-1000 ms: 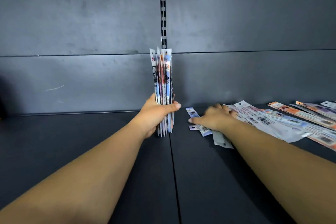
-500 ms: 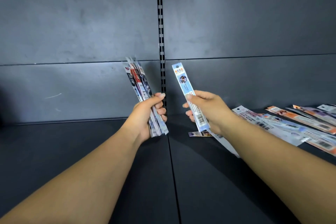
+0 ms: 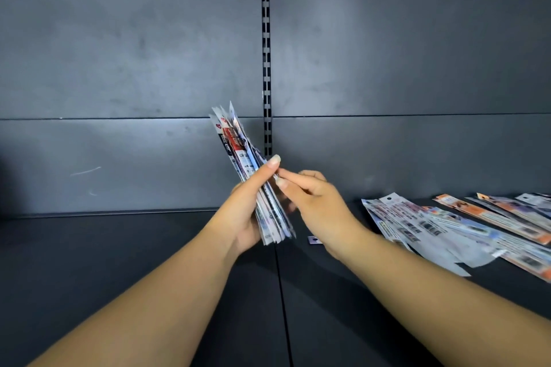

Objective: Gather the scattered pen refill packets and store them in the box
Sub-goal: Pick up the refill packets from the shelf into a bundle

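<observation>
Left grip [image 3: 243, 211] around packet bundle [image 3: 253, 179], clear of shelf [image 3: 119, 262] edge.

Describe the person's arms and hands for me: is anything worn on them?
Nothing is worn. Both forearms are bare as far as the picture shows, with no sleeves, gloves, watch or bracelets. The left hand and right hand show no rings. The fingernails are fairly long, rounded and appear unpainted.

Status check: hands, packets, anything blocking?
Left hand gripping bundle of packets, tilted. Right hand at the bundle's edge, fingers pinched. Loose packets on shelf, right side. No box in view. Nothing blocking.
</observation>
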